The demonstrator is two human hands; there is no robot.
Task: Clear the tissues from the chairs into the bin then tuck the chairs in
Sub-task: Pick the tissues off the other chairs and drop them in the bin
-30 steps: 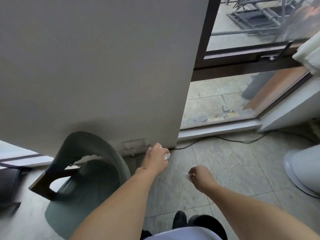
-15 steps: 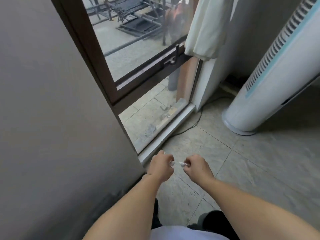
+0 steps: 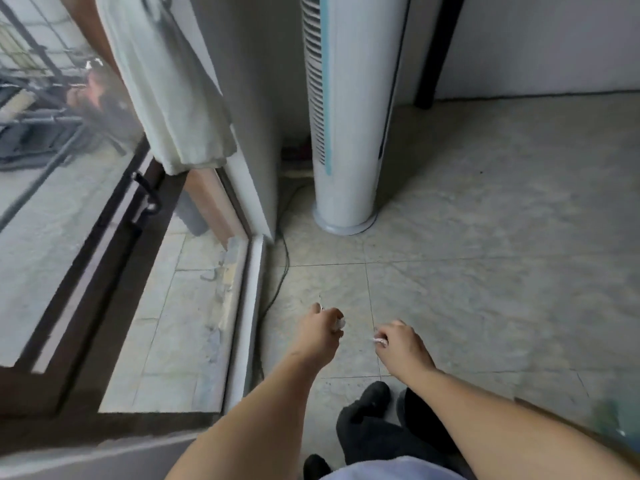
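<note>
Both arms stretched forward and down over the tiled floor (image 3: pixel 485 271), fists close together but not touching. Left hand (image 3: pixel 320 332) curled into a fist, grip pressed together on a wad of white tissue (image 3: pixel 340 323) that pokes out at the knuckle side. Right hand (image 3: pixel 401 344) likewise curled, grip pinching a smaller tissue scrap (image 3: pixel 379 340) that peeks out at the thumb edge. Both tissues held in the air above the floor, near the grout line between two tiles.

Ahead of the hands, upright on the floor: a tall white tower fan (image 3: pixel 346 133) with a pale blue stripe and a slotted grille down its front. Just left of it, a white wall corner, with a black cable (image 3: pixel 282 271) trailing from behind the fan base along the floor beside the white threshold strip (image 3: pixel 249 306). Further left, a dark-framed glass door (image 3: pixel 104 254) with a black handle, and a cream curtain (image 3: pixel 166 81) hanging bunched over its upper part. Beyond the glass, a paved outdoor area with blurred dark metal frames.

Below the forearms, dark trouser legs and black shoes (image 3: pixel 374 398) on the tiles. Lower right corner blurred, contents unreadable.
</note>
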